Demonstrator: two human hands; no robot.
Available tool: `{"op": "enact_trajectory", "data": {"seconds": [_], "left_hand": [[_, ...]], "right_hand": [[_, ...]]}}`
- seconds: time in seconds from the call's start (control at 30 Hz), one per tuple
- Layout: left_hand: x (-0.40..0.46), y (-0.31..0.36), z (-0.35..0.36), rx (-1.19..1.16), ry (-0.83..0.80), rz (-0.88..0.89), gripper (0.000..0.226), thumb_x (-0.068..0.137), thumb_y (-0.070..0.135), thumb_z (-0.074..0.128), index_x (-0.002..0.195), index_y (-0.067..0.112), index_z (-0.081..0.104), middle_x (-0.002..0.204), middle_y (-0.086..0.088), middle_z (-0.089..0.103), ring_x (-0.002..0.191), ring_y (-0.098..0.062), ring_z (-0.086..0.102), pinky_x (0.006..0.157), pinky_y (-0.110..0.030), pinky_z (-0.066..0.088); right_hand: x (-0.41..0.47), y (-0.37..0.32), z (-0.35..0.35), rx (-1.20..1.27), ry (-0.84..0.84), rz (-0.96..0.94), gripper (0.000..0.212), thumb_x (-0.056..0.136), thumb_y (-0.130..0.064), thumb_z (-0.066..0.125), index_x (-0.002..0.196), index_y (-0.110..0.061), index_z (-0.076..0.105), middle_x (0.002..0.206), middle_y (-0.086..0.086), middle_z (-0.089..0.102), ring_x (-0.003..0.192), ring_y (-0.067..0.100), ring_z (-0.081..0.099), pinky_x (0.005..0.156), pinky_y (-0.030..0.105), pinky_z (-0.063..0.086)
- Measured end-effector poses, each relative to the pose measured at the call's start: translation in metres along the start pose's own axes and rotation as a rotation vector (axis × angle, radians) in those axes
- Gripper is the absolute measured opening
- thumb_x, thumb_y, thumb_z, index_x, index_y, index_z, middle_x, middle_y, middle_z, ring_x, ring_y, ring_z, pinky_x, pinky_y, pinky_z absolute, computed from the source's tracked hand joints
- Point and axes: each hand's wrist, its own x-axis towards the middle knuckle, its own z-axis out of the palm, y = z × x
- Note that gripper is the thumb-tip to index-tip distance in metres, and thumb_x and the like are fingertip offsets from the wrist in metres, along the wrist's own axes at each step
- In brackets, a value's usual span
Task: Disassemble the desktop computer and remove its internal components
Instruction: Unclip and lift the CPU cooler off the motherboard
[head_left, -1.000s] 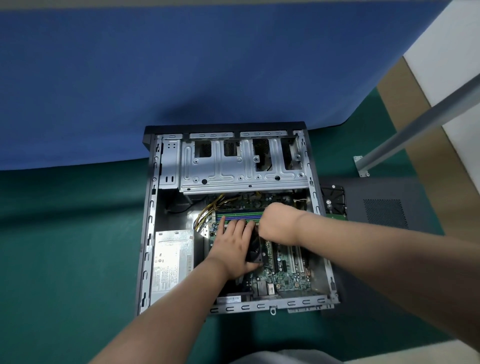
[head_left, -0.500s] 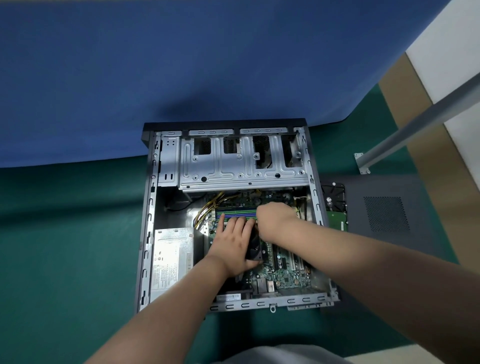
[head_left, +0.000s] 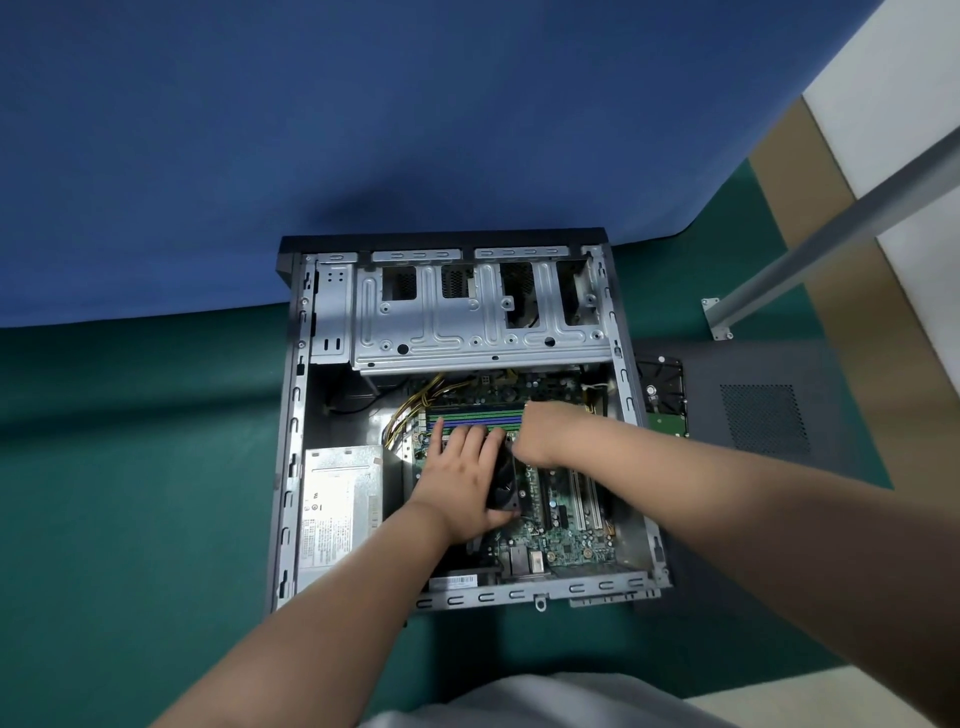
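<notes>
The open computer case (head_left: 457, 415) is lying on its side on the green surface (head_left: 130, 467), long axis running away from the person, drive cage at the far end. The left hand (head_left: 462, 478) is resting over the black cooler fan (head_left: 504, 486), fingers spread and wrapping its edge; the right hand (head_left: 545, 431) is curling beside the memory slots, its grip hidden. Pulling while something is fastened could be straining the motherboard (head_left: 566, 540).
</notes>
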Motion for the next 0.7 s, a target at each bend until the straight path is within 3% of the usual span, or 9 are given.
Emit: {"op": "enact_trajectory", "data": {"seconds": [0.07, 0.2, 0.27, 0.33, 0.4, 0.47, 0.53, 0.6, 0.7], "left_hand": [[0.0, 0.0, 0.0, -0.001, -0.002, 0.001, 0.102, 0.074, 0.078, 0.04, 0.146, 0.014, 0.008, 0.142, -0.007, 0.027, 0.133, -0.028, 0.021, 0.115, -0.053, -0.004], [-0.001, 0.0, -0.002, 0.003, -0.002, 0.001, 0.102, 0.074, 0.078, 0.041, 0.147, 0.014, 0.008, 0.142, -0.007, 0.026, 0.133, -0.028, 0.021, 0.115, -0.053, -0.004], [0.0, 0.0, -0.001, 0.003, -0.003, -0.001, 0.103, 0.074, 0.078, 0.041, 0.147, 0.014, 0.008, 0.143, -0.007, 0.026, 0.134, -0.028, 0.021, 0.115, -0.052, -0.004], [0.0, 0.001, -0.002, 0.011, -0.009, -0.001, 0.103, 0.075, 0.078, 0.041, 0.147, 0.013, 0.007, 0.144, -0.008, 0.025, 0.134, -0.028, 0.021, 0.115, -0.052, -0.004], [0.001, 0.0, -0.002, 0.022, -0.018, 0.001, 0.102, 0.076, 0.077, 0.04, 0.148, 0.012, 0.008, 0.143, -0.008, 0.025, 0.134, -0.029, 0.02, 0.114, -0.053, -0.005], [0.0, 0.0, -0.002, 0.035, -0.036, 0.003, 0.102, 0.077, 0.077, 0.039, 0.148, 0.011, 0.008, 0.144, -0.009, 0.023, 0.135, -0.03, 0.018, 0.114, -0.053, -0.007], [0.0, 0.0, -0.004, 0.043, -0.042, 0.001, 0.102, 0.077, 0.077, 0.038, 0.149, 0.011, 0.008, 0.144, -0.009, 0.022, 0.135, -0.03, 0.017, 0.115, -0.053, -0.006], [0.0, 0.001, -0.005, 0.035, -0.035, 0.002, 0.102, 0.077, 0.077, 0.038, 0.148, 0.011, 0.008, 0.142, -0.009, 0.024, 0.133, -0.029, 0.019, 0.115, -0.053, -0.005], [-0.001, 0.001, -0.006, 0.018, -0.018, 0.004, 0.102, 0.076, 0.077, 0.04, 0.147, 0.012, 0.007, 0.142, -0.008, 0.025, 0.133, -0.029, 0.021, 0.115, -0.052, -0.004]], "right_hand": [[0.003, -0.001, 0.0, 0.272, -0.009, 0.121, 0.017, 0.084, -0.009, 0.051, 0.067, -0.006, 0.05, 0.066, 0.005, 0.054, 0.059, 0.019, 0.052, 0.051, 0.022, 0.039], [0.005, 0.002, 0.005, 0.633, 0.013, 0.29, 0.023, 0.084, -0.003, 0.055, 0.061, -0.004, 0.054, 0.056, 0.004, 0.059, 0.071, 0.023, 0.068, 0.066, 0.028, 0.053], [0.004, 0.0, 0.008, 0.55, 0.078, 0.257, 0.019, 0.082, -0.005, 0.057, 0.064, -0.006, 0.051, 0.06, 0.004, 0.055, 0.066, 0.023, 0.061, 0.057, 0.023, 0.047], [-0.001, -0.003, 0.011, 0.332, 0.161, 0.092, 0.013, 0.083, -0.008, 0.056, 0.072, -0.008, 0.049, 0.073, 0.006, 0.057, 0.076, 0.025, 0.058, 0.057, 0.024, 0.042], [-0.009, -0.006, 0.011, -0.089, 0.199, -0.215, 0.005, 0.084, -0.006, 0.055, 0.088, -0.009, 0.057, 0.095, 0.008, 0.063, 0.091, 0.029, 0.061, 0.067, 0.028, 0.043], [-0.012, -0.007, 0.013, -0.545, 0.182, -0.544, 0.017, 0.088, -0.004, 0.053, 0.102, -0.01, 0.061, 0.106, 0.006, 0.064, 0.097, 0.028, 0.062, 0.073, 0.033, 0.046], [-0.011, -0.004, 0.007, -0.743, 0.195, -0.7, 0.02, 0.09, -0.003, 0.05, 0.105, -0.01, 0.061, 0.107, 0.005, 0.064, 0.095, 0.028, 0.062, 0.069, 0.033, 0.044], [-0.008, 0.0, 0.004, -0.725, 0.219, -0.677, 0.02, 0.089, -0.006, 0.05, 0.106, -0.011, 0.06, 0.106, 0.004, 0.064, 0.095, 0.027, 0.062, 0.066, 0.032, 0.041], [-0.006, -0.003, 0.007, -0.373, 0.27, -0.333, 0.019, 0.087, -0.015, 0.052, 0.102, -0.012, 0.061, 0.104, 0.005, 0.065, 0.095, 0.027, 0.063, 0.067, 0.03, 0.043]]}}
